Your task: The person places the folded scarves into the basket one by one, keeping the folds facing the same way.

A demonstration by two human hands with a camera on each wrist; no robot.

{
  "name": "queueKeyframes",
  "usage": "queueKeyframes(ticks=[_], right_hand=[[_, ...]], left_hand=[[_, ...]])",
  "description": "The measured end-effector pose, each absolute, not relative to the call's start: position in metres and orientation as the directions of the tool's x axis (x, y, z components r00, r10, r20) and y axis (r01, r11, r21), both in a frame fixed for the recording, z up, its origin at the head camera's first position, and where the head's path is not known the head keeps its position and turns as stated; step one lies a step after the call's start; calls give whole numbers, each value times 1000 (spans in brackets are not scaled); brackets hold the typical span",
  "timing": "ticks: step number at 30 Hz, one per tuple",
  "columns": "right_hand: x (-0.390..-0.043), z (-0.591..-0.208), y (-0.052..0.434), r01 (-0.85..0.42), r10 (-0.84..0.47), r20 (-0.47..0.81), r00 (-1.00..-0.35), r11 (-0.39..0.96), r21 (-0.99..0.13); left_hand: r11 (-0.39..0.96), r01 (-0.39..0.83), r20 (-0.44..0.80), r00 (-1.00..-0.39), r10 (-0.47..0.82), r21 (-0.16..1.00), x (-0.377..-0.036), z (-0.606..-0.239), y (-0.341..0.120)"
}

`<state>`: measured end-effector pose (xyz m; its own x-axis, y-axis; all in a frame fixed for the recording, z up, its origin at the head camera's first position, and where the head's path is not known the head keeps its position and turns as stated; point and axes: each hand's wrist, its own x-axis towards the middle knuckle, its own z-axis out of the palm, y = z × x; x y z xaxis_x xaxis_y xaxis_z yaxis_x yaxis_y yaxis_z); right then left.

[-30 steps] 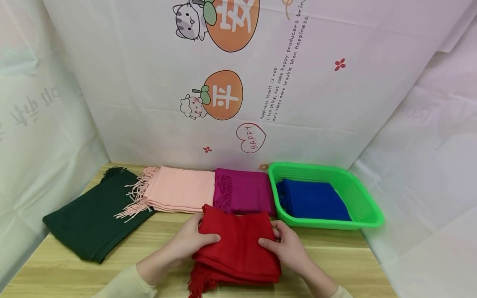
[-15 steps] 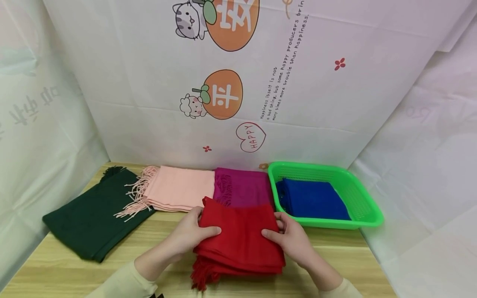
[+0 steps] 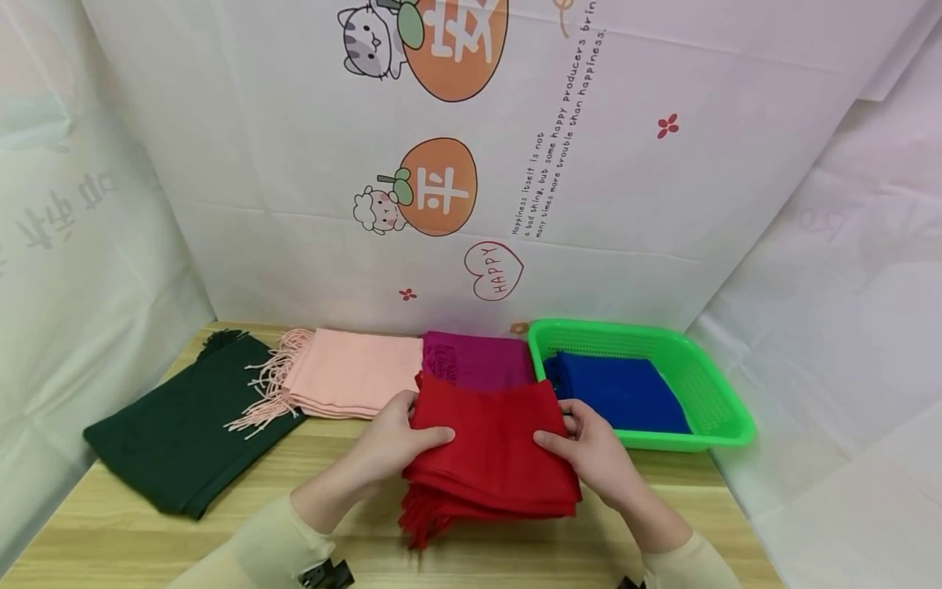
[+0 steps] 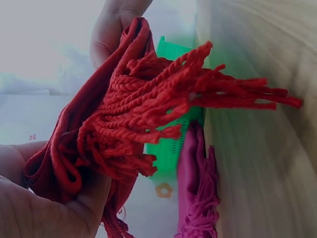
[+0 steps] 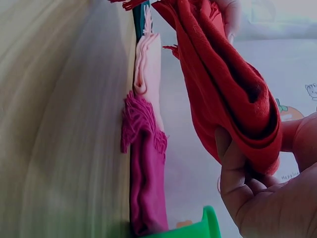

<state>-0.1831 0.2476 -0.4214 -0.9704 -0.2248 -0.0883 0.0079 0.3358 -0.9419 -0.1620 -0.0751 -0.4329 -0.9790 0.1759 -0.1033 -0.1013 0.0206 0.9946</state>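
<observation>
A folded red scarf with a fringe is held up off the table between both hands. My left hand grips its left side, thumb on top and fingers underneath. On the opposite side my right hand pinches it the same way. In the left wrist view the red fringe hangs from the folded layers. The right wrist view shows the thick folds of the scarf between thumb and curled fingers. Behind it lies a folded magenta scarf, partly covered by the red one.
A green plastic basket at the back right holds a folded blue scarf. A pink fringed scarf lies at the back, left of the magenta one. A dark green scarf lies at the left. White printed sheets enclose the wooden table.
Both hands have lifted the red scarf and moved it away from the body and to the right. The other scarves and the basket have stayed in place.
</observation>
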Motion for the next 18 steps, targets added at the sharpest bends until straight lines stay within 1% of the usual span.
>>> queueKeyframes(ticks=[6, 13, 18], right_hand=[[-190, -418, 258, -3, -189, -66, -980, 343, -939], [-199, -417, 271, -10, -147, -45, -988, 355, -935], [-205, -410, 277, 1, -124, -48, -991, 353, -935]], left_hand=[[27, -84, -87, -978, 189, 996, -176, -429, -56], [75, -71, -82, -984, 155, 995, -189, -423, -37], [53, -65, -72, -986, 151, 996, -198, -421, -32]])
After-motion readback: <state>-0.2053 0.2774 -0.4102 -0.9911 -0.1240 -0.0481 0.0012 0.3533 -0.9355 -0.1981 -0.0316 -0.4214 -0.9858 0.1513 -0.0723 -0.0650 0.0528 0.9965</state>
